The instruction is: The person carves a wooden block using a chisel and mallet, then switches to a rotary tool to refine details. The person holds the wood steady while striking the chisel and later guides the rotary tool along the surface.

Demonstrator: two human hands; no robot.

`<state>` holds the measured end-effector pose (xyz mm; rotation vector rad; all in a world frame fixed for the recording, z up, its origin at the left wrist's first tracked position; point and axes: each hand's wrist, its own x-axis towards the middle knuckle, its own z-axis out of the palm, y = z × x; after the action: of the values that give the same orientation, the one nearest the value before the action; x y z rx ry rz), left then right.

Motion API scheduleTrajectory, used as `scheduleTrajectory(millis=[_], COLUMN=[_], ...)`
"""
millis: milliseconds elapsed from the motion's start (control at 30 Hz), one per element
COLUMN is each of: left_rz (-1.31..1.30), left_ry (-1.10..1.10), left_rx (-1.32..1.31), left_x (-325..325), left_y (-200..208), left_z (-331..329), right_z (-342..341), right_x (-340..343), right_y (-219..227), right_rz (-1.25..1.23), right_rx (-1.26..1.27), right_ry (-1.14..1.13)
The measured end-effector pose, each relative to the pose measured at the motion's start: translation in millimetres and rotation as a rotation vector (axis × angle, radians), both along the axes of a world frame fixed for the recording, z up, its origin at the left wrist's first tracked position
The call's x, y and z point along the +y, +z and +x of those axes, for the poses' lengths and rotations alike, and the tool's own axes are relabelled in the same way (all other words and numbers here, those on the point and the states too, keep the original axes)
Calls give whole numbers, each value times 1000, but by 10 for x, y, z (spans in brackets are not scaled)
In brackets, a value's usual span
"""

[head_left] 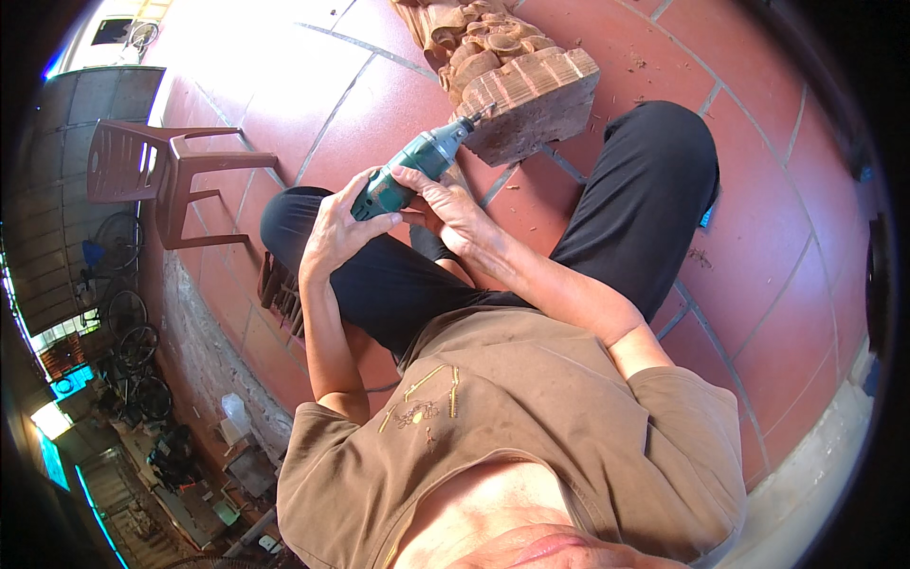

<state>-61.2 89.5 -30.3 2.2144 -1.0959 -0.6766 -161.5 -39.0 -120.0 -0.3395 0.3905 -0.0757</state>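
Both my hands are closed round a green and grey rotary tool (403, 175), held above the floor between my bent knees. My left hand (334, 228) grips its rear end. My right hand (453, 213) holds the body from the other side, its thumb lying along the casing. The tool's thin bit points up and right, at the near edge of a carved wooden piece (536, 104). Whether the bit touches the wood I cannot tell. The carving lies on the tiles, its flat base turned toward me and its figured part running off the top edge.
Left of me stands a brown plastic chair (175, 171). By my left knee lies a row of slender tools (282, 296). Wood chips (700, 258) dot the red tile floor (773, 303). Bicycles (133, 341) and a cluttered area fill the far left, past a low ledge (213, 346).
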Motion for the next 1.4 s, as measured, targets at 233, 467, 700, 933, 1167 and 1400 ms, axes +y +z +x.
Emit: scheduleTrajectory(millis=[233,467,700,933,1167,1400], left_rz=[-15,4,-9,-11,-16,-58], left_ry=[-24,-25,-26,5,4,2], left_rx=[37,34,15,27,-6,-39], left_x=[5,0,12,0,20,13], left_y=[11,24,-5,7,-44,-58], left_z=[-1,-16,-8,-28,-1,-6], right_z=[-40,-70,-62,-12,26,43], right_x=[38,54,45,41,26,-7], right_y=[11,23,47,-26,-38,-20], right_rz=[16,19,2,3,-18,-41], right_rx=[4,22,48,26,19,-8], right_ry=[-10,-26,-33,-6,-10,-14])
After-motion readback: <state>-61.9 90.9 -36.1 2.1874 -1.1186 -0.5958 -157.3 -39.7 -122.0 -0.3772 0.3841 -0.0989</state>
